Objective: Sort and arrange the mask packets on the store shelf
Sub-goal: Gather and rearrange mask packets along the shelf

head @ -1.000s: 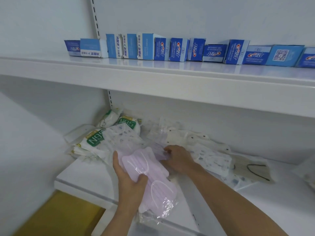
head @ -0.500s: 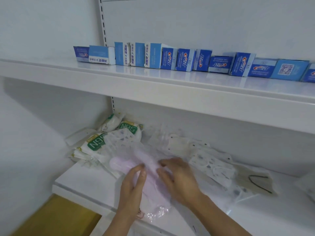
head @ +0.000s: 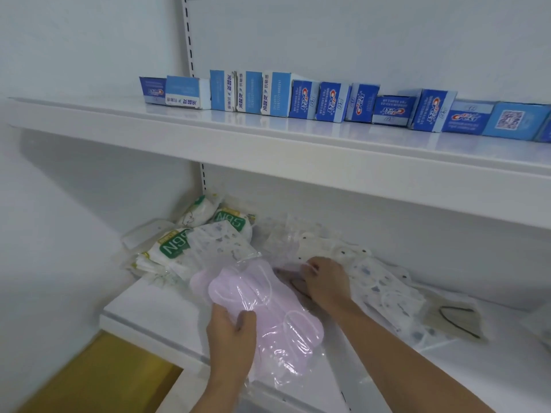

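The lower shelf (head: 155, 311) carries N95 packets (head: 176, 248) at its left, a pink packet (head: 277, 305) near the front, clear mask packets (head: 384, 287) at the right, while the upper shelf (head: 268, 138) carries toothpaste boxes (head: 331, 101).

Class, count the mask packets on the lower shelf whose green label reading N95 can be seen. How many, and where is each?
2. One N95 packet tops the stack at the shelf's left end; a second N95 packet lies behind it, towards the back wall. More may be hidden underneath the stack.
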`<action>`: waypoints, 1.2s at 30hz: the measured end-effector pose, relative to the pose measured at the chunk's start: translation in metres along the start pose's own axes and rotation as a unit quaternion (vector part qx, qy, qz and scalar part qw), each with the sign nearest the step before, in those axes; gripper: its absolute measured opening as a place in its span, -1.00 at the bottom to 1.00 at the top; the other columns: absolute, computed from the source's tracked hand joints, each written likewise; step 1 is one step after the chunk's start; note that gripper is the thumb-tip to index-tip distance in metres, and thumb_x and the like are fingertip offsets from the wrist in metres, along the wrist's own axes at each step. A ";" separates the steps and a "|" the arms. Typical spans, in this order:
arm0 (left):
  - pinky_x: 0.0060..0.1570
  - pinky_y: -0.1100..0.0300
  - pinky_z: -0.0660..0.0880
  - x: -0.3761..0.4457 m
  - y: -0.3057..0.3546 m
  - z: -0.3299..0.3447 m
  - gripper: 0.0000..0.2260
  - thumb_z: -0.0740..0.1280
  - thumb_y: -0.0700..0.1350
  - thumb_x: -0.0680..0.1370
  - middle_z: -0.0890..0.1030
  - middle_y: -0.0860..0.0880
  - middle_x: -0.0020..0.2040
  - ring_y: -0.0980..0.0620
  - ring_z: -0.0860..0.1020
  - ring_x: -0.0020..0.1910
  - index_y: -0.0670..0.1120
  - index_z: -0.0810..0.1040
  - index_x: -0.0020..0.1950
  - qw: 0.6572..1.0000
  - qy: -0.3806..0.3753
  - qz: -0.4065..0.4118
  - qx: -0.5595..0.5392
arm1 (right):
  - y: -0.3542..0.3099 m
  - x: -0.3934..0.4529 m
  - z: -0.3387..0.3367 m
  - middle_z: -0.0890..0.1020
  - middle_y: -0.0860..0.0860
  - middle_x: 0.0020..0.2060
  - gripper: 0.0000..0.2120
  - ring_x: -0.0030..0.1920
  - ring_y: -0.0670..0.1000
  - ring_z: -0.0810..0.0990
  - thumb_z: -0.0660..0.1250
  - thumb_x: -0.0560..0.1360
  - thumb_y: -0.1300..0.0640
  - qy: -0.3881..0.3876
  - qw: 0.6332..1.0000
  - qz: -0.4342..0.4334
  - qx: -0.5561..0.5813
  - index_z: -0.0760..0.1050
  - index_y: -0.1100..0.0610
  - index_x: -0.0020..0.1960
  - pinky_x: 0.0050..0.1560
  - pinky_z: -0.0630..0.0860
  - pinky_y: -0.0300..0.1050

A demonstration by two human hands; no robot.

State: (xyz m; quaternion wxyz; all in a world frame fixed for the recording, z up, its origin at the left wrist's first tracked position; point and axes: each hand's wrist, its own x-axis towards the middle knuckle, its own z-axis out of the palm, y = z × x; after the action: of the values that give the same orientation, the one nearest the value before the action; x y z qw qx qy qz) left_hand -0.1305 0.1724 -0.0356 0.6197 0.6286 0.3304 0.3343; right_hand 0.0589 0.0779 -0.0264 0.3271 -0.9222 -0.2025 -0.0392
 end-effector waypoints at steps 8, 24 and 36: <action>-0.38 0.02 0.50 0.003 -0.003 0.001 -0.14 0.24 -0.34 0.60 0.41 0.20 -0.32 -0.12 0.42 -0.43 0.47 -0.08 0.53 0.994 -0.041 0.086 0.061 | 0.003 -0.038 -0.021 0.41 -0.19 -0.38 -0.78 -0.23 -0.05 0.41 0.27 0.62 0.09 0.146 0.973 -0.144 0.109 0.45 -0.07 -0.20 -0.17 0.30 -0.16; -0.35 0.41 0.47 0.010 -0.009 0.008 -0.93 0.38 -0.18 0.59 0.66 0.00 -0.21 0.18 0.63 -0.23 -0.10 0.60 -0.10 0.992 -0.048 0.042 0.106 | 0.027 -0.095 -0.052 0.63 -0.09 -0.11 -0.80 -0.03 0.00 0.58 0.23 0.41 0.04 -0.009 0.957 -0.032 0.289 0.54 -0.02 -0.02 0.04 0.50 -0.13; -0.07 0.09 0.63 0.012 -0.007 0.004 -0.90 0.41 -0.23 0.54 0.70 0.01 -0.12 0.04 0.68 -0.09 -0.07 0.60 0.02 0.987 -0.108 0.031 0.111 | 0.050 -0.115 -0.073 0.63 -0.01 -0.23 -0.88 -0.21 -0.02 0.55 0.38 0.59 0.16 0.021 0.924 0.081 0.374 0.60 0.18 -0.09 -0.11 0.45 -0.18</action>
State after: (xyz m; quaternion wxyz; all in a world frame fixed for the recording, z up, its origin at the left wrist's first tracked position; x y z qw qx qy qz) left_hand -0.1202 0.1802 -0.0426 0.5675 0.7357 0.2772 0.2447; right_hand -0.0217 -0.0427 -0.0219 0.6542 -0.7451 -0.1207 0.0469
